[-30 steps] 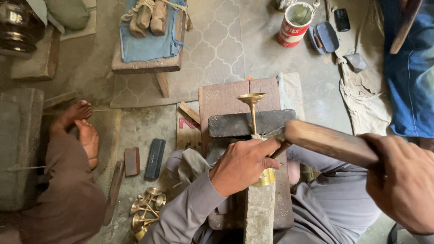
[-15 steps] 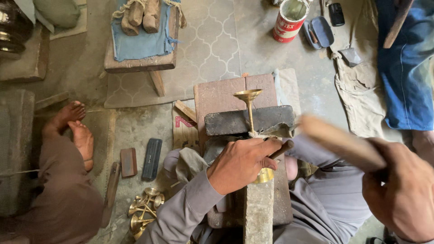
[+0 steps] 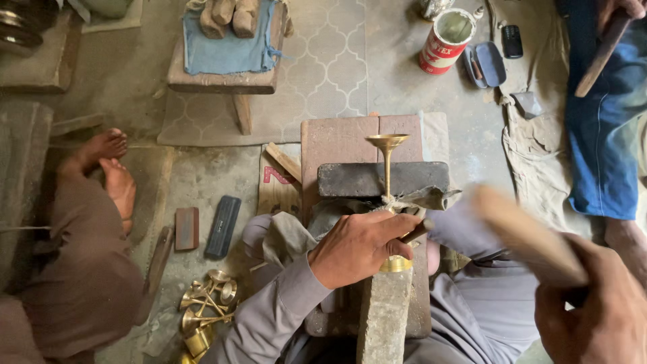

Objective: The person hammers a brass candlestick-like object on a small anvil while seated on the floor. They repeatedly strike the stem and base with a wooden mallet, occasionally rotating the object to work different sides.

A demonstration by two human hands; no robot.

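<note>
My left hand [image 3: 360, 246] grips the lower stem of a brass goblet-shaped piece [image 3: 387, 160] together with a thin dark tool. The piece lies across a dark rectangular block [image 3: 350, 179], its flared cup pointing away from me. Its brass base rests on a grey stone bar [image 3: 384, 317] in front of me. My right hand [image 3: 596, 313] is closed around a wooden mallet handle [image 3: 526, 236], blurred and raised to the right of the brass piece.
A heap of brass parts [image 3: 205, 307] lies on the floor at lower left. A person's bare feet [image 3: 108, 168] are at left. A wooden stool with blue cloth [image 3: 226, 50], a red-and-white can [image 3: 445, 40] and another person in blue [image 3: 606, 121] are beyond.
My right hand has drawn the wooden mallet away from the brass piece, up and to the right. My left hand keeps its grip in the same place.
</note>
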